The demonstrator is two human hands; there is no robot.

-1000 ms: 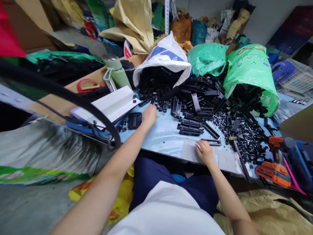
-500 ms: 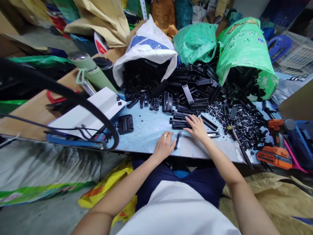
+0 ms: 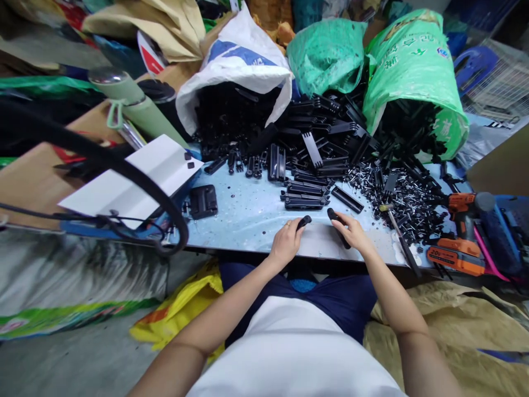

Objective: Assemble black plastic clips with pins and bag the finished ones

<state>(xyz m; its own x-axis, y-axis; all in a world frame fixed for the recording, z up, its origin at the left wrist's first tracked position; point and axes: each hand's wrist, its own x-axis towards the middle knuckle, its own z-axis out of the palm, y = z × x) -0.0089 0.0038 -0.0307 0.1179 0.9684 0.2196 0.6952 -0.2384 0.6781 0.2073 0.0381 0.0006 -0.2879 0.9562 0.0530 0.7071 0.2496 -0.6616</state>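
Note:
My left hand [image 3: 286, 242] is closed around a small black plastic piece [image 3: 303, 221] whose tip sticks out past the fingers. A longer black plastic bar [image 3: 336, 221] is gripped in my right hand [image 3: 353, 234]. Both hands rest at the near edge of the light blue table [image 3: 243, 212], a little apart from each other. Just beyond them lies a stack of black bars [image 3: 303, 196]. Farther back a big heap of black parts [image 3: 322, 138] spills from a white sack [image 3: 237, 60] and a green sack [image 3: 415, 71].
An orange cordless drill [image 3: 465, 207] and an orange tool [image 3: 454, 259] lie at the right, beside a screwdriver [image 3: 399, 240] and small dark screws [image 3: 409, 201]. At the left are a white board [image 3: 132, 179], a green flask [image 3: 134, 107], a black block [image 3: 204, 200] and a thick black hose [image 3: 103, 157].
My left hand came back from the far parts to the near edge with a small piece. My right hand reached to the stack, took a bar and drew back.

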